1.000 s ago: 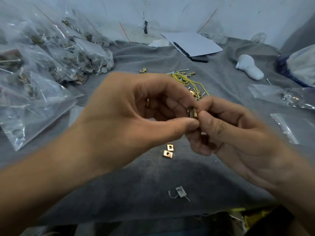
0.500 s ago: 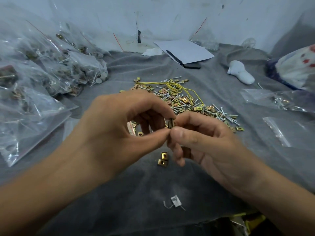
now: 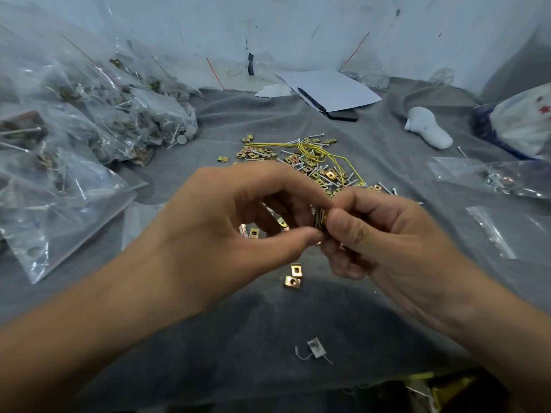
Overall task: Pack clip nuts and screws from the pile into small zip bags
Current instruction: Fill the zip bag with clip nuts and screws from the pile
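Since a second ago the view has tipped down and the hands sit lower in frame, so the pile (image 3: pixel 310 165) of clip nuts and screws on the grey cloth (image 3: pixel 238 338), earlier mostly hidden behind the hands, now shows beyond them. The grip itself hasn't changed: left hand (image 3: pixel 226 225) and right hand (image 3: pixel 381 234) meet fingertip to fingertip, both pinching a small stack of clip nuts (image 3: pixel 319 218) between thumbs and forefingers, above the cloth, near side of the pile. My read: still collecting/aligning a count, nothing bagged this round. The stack is seen edge-on; flat faces point left-right, its long axis runs roughly near-far and slightly upright, though blur makes the exact tilt hard to call. Two loose clip nuts (image 3: pixel 293 277) lie flat on the cloth just under the hands, holes up. Empty zip bags (image 3: pixel 504 231) lie at right, well apart from the hands; filled bags (image 3: pixel 89 129) are heaped at left. A yellow rubber band (image 3: pixel 316 152) is tangled across the pile.
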Tool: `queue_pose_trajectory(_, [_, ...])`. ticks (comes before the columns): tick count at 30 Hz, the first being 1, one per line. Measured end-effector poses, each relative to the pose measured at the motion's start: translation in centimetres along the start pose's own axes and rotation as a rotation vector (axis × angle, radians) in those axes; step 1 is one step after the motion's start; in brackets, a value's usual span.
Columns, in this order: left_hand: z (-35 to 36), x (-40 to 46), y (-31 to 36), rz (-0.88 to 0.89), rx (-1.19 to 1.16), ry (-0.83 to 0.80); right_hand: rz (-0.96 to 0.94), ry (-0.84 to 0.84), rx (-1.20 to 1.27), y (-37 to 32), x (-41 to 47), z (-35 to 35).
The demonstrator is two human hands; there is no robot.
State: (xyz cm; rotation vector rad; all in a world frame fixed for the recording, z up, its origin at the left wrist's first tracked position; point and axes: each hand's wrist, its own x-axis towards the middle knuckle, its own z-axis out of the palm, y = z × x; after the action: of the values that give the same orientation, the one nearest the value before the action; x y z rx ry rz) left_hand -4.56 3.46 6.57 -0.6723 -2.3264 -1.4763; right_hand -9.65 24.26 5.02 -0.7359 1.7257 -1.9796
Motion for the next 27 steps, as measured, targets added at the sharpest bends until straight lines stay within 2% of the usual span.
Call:
queue_pose_trajectory(5, [0.6,-0.1,0.3,-0.046,-0.109,0.034,-0.021,-0.003,-0.015,-0.3,-0.1,-0.1])
queue_pose_trajectory(10, [1.0,-0.1,0.7,-0.037,-0.150,0.097,-0.003,-0.022,0.101,-0.2,-0.1,0.2])
queue_pose_trajectory(16, [1.2,0.0,0.5,-0.121,-0.306,0.114,-0.023,-0.038,0.189,0.3,0.0,0.2])
queue_pose_trajectory(27, [0.8,-0.2,0.3,-0.067,-0.176,0.078,-0.072,-0.014,0.228,1.1,0.2,0.3])
